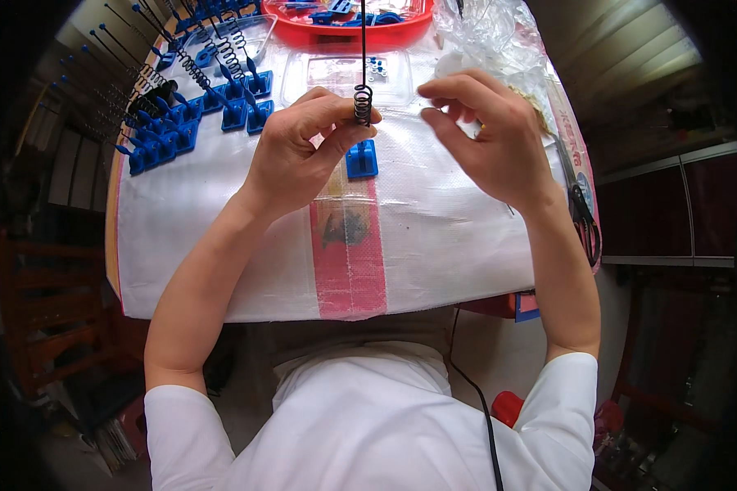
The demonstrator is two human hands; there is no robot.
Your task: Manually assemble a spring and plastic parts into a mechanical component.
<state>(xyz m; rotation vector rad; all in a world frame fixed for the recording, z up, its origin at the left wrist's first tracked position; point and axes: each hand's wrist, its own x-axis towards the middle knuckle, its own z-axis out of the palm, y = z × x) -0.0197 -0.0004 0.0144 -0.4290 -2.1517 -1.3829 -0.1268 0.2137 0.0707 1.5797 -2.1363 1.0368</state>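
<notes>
My left hand point(299, 151) pinches a black coil spring point(363, 105) between thumb and fingers near its lower end. From the coil a thin black rod rises straight up. Just below those fingers is a square blue plastic base point(362, 161); my fingertips hide whether the spring is joined to it. My right hand point(495, 135) hovers to the right of the spring, apart from it, its fingers curved and separated with nothing visible in them. Behind my hands lies a shallow clear plastic tray point(293, 80) with small white and blue pieces point(375, 69) in it.
Many blue bases with black springs and rods point(164, 135) stand in rows at the left. A red basin point(352, 39) of blue parts is at the back, beside a crumpled clear bag point(491, 37). Black-handled scissors point(584, 225) lie along the right table edge.
</notes>
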